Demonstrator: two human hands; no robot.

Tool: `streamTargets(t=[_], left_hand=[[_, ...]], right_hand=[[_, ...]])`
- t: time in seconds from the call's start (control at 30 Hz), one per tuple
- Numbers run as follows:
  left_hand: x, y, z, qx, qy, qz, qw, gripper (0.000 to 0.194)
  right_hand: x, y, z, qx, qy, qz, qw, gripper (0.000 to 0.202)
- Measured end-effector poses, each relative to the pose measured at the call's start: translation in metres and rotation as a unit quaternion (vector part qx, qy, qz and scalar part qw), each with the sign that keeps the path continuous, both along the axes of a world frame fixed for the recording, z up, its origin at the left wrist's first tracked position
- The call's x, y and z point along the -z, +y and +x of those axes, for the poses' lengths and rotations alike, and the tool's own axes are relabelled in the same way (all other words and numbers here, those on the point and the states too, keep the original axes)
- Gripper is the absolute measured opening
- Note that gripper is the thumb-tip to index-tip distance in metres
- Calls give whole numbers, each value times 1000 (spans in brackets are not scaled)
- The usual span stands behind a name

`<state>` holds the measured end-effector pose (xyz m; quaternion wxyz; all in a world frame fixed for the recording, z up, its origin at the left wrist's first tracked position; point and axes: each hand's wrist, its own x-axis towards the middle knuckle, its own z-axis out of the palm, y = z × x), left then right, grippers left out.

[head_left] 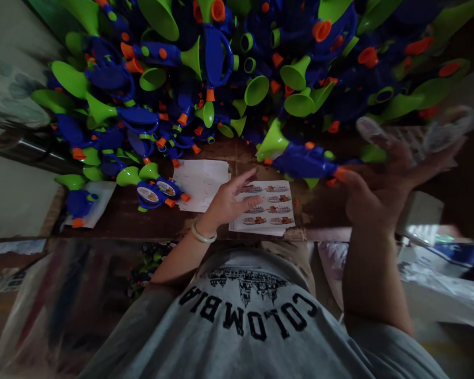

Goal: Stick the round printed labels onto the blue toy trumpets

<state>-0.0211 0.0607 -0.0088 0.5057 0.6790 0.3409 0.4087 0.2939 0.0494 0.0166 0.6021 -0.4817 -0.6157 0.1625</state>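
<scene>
My left hand, a pale bangle on its wrist, reaches over a sheet of oval stickers with its fingers stretched out and apart. Oval printed stickers appear stuck at the fingertips of my right hand; its fingers are spread and blurred. Close to the right thumb is the orange mouthpiece of a blue toy trumpet, its green bell pointing left. Whether the thumb touches it I cannot tell. Two toy trumpets at the left carry oval stickers on their sides.
A big heap of blue and green toy trumpets covers the back of the brown table. White backing sheets lie left of the sticker sheet. A dark cylinder rests at the far left, and another trumpet lies on white paper.
</scene>
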Motion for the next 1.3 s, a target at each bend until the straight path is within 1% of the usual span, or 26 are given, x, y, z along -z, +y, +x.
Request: streamTargets(t=[0.03,0.07,0.1,0.13,0.17,0.2,0.27,0.3,0.33,0.37,0.4,0.47,0.53,0.6,0.67,0.8,0.87,1.0,1.1,1.17,1.23,1.3], left_hand=[[-3,-3,4,23,-52,-28,998,79],[-6,-8,7,45,-97,-45,993,81],[-10,-13,9,60,-133,-52,988,79],[-14,-18,11,61,-158,-51,984,74],[-17,-24,12,45,-177,-46,982,68],[-20,-29,13,18,-189,-42,981,64],[-22,-37,16,-47,-204,-51,977,59],[-22,-39,17,-73,-208,-65,973,60],[-22,-40,19,-91,-214,-84,969,63],[-20,-40,20,-97,-219,-105,965,68],[-19,-41,21,-96,-225,-122,962,73],[-14,-42,23,-77,-233,-142,959,82],[-10,-44,24,-50,-233,-147,960,86],[-6,-48,24,-36,-225,-141,964,85],[-5,-53,24,-41,-221,-131,966,82],[-10,-59,24,-68,-235,-105,964,79],[-14,-59,23,-69,-234,-92,965,75],[-22,-60,22,-72,-229,-78,968,66],[-27,-60,23,-62,-223,-80,970,65],[-29,-60,23,-70,-211,-73,972,66],[-28,-59,24,-81,-214,-59,972,64],[-26,-58,25,-79,-236,-44,968,64]], right_hand=[[-4,-7,-13,-55,20,-1,998,110],[-8,-14,-27,-101,41,-21,994,111],[-11,-19,-39,-140,56,-55,987,112],[-14,-24,-50,-157,65,-79,982,111],[-16,-26,-60,-152,65,-85,983,109],[-18,-27,-67,-123,57,-68,988,107],[-21,-25,-77,-19,27,2,999,101],[-22,-24,-80,31,15,36,999,97],[-22,-23,-83,64,15,64,996,93],[-23,-23,-86,73,26,79,994,88],[-24,-23,-91,60,45,78,994,84],[-26,-28,-104,6,92,56,994,80],[-30,-36,-120,-21,114,18,993,81],[-34,-44,-135,-6,104,-4,995,84],[-38,-49,-146,13,67,-6,998,85],[-39,-52,-153,6,-7,2,1000,82],[-38,-51,-153,3,4,-3,1000,83],[-36,-50,-153,3,69,-24,997,83],[-36,-50,-154,8,53,-19,998,82],[-36,-50,-154,7,30,-14,999,83],[-35,-50,-154,-1,17,-11,1000,83],[-33,-49,-154,-13,27,-7,1000,82]])
